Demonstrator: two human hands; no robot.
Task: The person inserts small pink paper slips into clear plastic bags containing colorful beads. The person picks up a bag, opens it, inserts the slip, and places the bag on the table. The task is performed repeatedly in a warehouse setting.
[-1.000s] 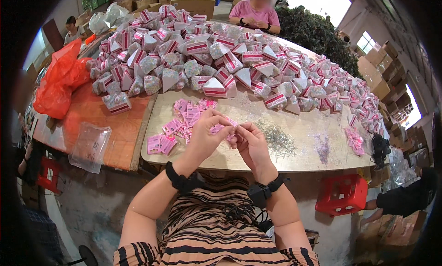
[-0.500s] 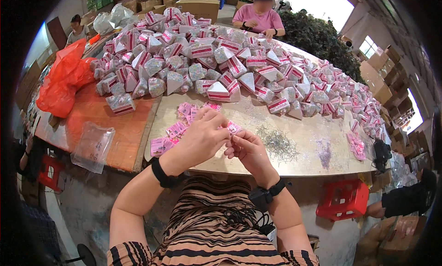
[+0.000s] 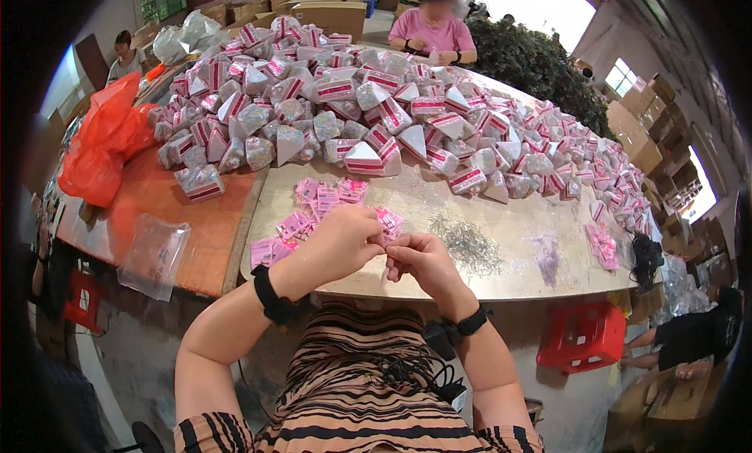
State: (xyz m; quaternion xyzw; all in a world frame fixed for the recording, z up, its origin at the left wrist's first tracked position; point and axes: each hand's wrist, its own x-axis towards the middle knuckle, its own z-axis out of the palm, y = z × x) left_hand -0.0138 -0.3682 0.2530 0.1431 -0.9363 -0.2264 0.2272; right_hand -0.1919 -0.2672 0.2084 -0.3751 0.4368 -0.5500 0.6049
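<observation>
Just above the near edge of the table, my left hand (image 3: 345, 237) and my right hand (image 3: 427, 265) meet with fingers pinched together. Whatever lies between the fingertips is too small or hidden to make out. Pink printed cards (image 3: 296, 224) are scattered beside and beyond my left hand, some partly covered by it. To the right of my right hand lies a loose pile of thin, silvery, pin-like pieces (image 3: 468, 245). A large heap of small packages (image 3: 329, 124), wedge-shaped with white and dark pink bands and glittery sides, rises beyond both hands.
A red-orange plastic bag (image 3: 106, 143) and a clear bag (image 3: 154, 257) lie on the left. Purple glitter (image 3: 548, 263) and more pink cards (image 3: 601, 245) are at the right. A red stool (image 3: 581, 337) stands below. Across the table sits a person in pink (image 3: 432, 34).
My left hand has lowered a little and its fingers have closed in toward my right fingertips. The view has shifted slightly, and the pink cards beyond my hands show more.
</observation>
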